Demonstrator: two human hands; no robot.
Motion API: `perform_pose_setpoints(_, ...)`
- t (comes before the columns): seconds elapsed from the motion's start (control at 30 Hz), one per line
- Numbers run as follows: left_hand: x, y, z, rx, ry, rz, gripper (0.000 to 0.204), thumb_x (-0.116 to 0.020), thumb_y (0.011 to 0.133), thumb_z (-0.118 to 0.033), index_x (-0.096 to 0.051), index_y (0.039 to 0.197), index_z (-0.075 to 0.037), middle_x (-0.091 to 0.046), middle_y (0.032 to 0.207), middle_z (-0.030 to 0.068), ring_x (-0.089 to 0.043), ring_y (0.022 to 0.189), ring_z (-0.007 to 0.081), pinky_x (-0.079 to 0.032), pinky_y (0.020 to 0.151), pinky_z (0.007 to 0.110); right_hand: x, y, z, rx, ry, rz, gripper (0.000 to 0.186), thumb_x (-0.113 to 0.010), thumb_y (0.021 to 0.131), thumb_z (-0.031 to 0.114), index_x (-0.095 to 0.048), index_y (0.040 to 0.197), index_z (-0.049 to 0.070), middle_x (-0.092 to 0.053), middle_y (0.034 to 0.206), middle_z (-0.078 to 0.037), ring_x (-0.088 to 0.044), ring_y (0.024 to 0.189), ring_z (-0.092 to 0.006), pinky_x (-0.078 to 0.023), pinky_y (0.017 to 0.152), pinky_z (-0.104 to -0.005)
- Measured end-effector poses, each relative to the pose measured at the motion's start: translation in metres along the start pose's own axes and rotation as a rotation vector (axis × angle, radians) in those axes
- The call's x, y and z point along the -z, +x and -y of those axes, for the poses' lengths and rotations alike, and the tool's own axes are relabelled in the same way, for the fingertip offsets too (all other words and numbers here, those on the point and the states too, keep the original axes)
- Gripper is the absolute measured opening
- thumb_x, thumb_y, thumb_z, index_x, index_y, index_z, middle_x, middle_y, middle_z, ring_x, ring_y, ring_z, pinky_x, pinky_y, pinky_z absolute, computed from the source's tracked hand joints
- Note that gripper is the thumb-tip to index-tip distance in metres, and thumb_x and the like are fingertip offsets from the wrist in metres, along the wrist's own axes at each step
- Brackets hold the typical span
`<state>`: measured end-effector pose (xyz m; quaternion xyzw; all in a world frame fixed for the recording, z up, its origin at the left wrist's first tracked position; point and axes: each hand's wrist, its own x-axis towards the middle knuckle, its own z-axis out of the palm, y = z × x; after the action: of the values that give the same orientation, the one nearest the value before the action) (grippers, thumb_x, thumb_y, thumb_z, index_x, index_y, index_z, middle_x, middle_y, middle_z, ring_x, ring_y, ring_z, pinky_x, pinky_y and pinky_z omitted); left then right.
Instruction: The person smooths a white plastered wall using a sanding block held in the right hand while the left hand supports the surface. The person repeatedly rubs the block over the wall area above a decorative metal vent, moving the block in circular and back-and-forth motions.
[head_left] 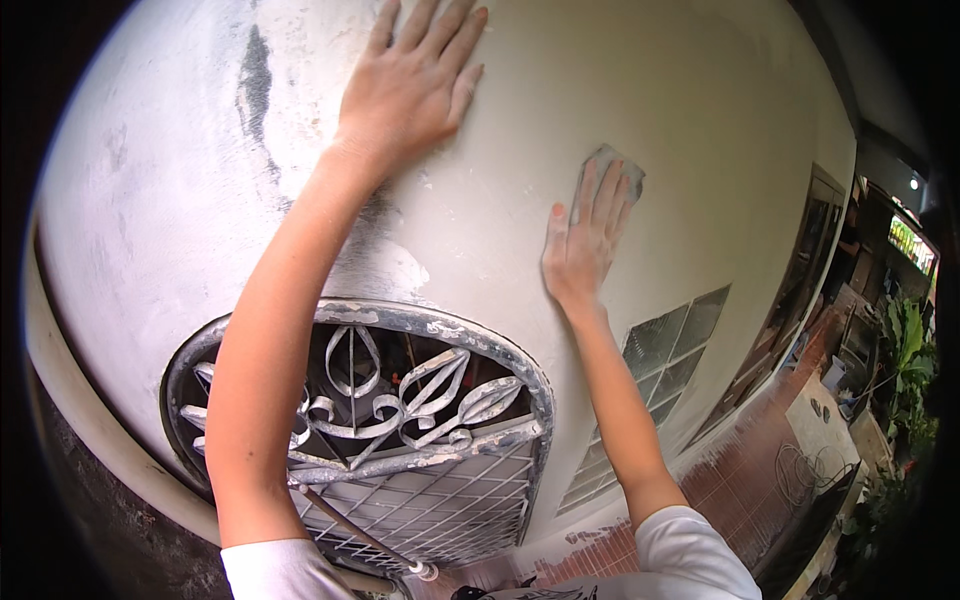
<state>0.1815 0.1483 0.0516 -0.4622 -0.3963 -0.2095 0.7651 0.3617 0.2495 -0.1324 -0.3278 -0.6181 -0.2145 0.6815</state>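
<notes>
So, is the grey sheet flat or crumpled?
Flat: the grey sheet lies against the wall under the right hand, visible edges uncurled; any fold is hidden.

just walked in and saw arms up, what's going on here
A person has both hands on a pale wall. The right hand holds a grey sheet flat against it; the left hand lies spread on the wall, above an arched metal grille.

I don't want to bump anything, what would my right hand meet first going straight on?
Your right hand, fingers on the grey sheet, points up along the wall; past the sheet, the way looks free as far as the picture shows, though depth is unclear.
</notes>
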Motion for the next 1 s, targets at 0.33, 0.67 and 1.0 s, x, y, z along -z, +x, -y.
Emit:
perform_pose_setpoints(0.33, 0.046, -0.079, -0.048, 0.062, -0.398, 0.251, 0.068, -0.046, 0.1, -0.042, -0.036, 0.155, -0.003, -0.028, 0.165, 0.0107, -0.022, 0.154, 0.0233, -0.014, 0.127, 0.044, -0.011, 0.138, 0.026, 0.301, 0.028, -0.009, 0.063, -0.041, 0.104, 0.04, -0.031, 0.159, 0.011, -0.022, 0.166, -0.019, -0.019, 0.152, -0.0408, -0.013, 0.124, -0.0526)
perform_pose_setpoints(0.67, 0.079, -0.144, -0.062, 0.116, -0.477, 0.357, 0.067, -0.049, 0.1, -0.04, -0.036, 0.156, -0.006, -0.026, 0.167, 0.0062, -0.021, 0.154, 0.0219, -0.013, 0.127, 0.044, 0.003, 0.156, -0.004, 0.257, 0.047, 0.059, 0.061, -0.032, 0.106, 0.048, -0.033, 0.159, 0.018, -0.022, 0.167, -0.013, -0.017, 0.154, -0.035, -0.012, 0.126, -0.0479)
perform_pose_setpoints(1.0, 0.081, -0.15, -0.067, 0.143, -0.447, 0.365, 0.06, -0.05, 0.1, -0.04, -0.039, 0.157, -0.021, -0.029, 0.166, 0.0013, -0.024, 0.154, 0.0224, -0.014, 0.126, 0.047, -0.026, 0.244, 0.041, 0.673, -0.031, -0.009, 0.057, -0.029, 0.108, 0.048, -0.031, 0.16, 0.024, -0.022, 0.168, -0.007, -0.018, 0.155, -0.0305, -0.014, 0.126, -0.0454)
